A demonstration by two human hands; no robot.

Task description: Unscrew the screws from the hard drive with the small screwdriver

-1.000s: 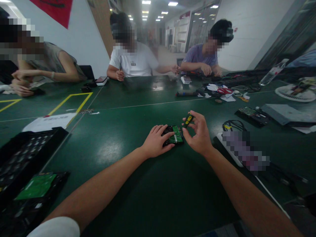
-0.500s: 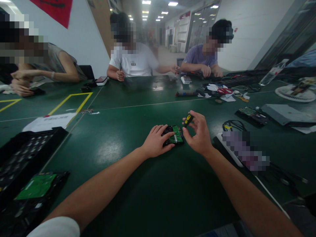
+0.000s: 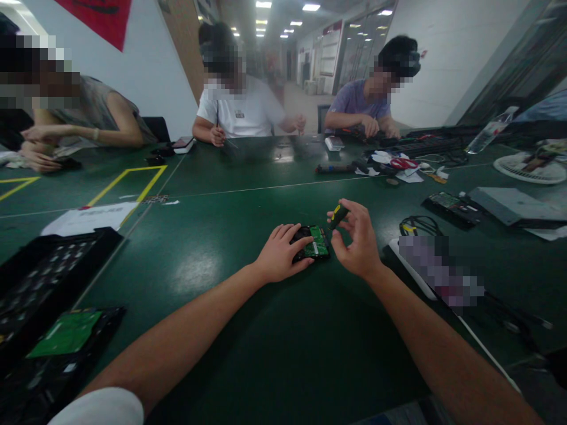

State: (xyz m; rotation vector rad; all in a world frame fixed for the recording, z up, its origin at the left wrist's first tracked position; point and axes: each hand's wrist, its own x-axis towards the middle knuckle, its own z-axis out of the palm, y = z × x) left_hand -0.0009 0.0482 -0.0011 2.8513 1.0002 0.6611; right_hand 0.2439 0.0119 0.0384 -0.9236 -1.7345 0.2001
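A black hard drive [image 3: 312,242] with a green circuit board on top lies on the dark green table [image 3: 248,307]. My left hand [image 3: 280,255] rests flat on its left side, fingers pressing it down. My right hand [image 3: 358,241] pinches a small screwdriver [image 3: 338,215] with a black and yellow handle, held upright over the drive's right edge. The tip of the screwdriver is hidden behind my fingers.
Black trays [image 3: 39,283] with another green-board drive [image 3: 66,333] stand at the left. A white paper [image 3: 88,218] and yellow tape lines lie beyond. Cables [image 3: 416,225], drives and a white strip are at my right. Three people sit across the table with tools.
My right hand turned the screwdriver slightly, so less of its yellow mark shows. My left hand and the drive have stayed put. The person in white across drew a hand back.
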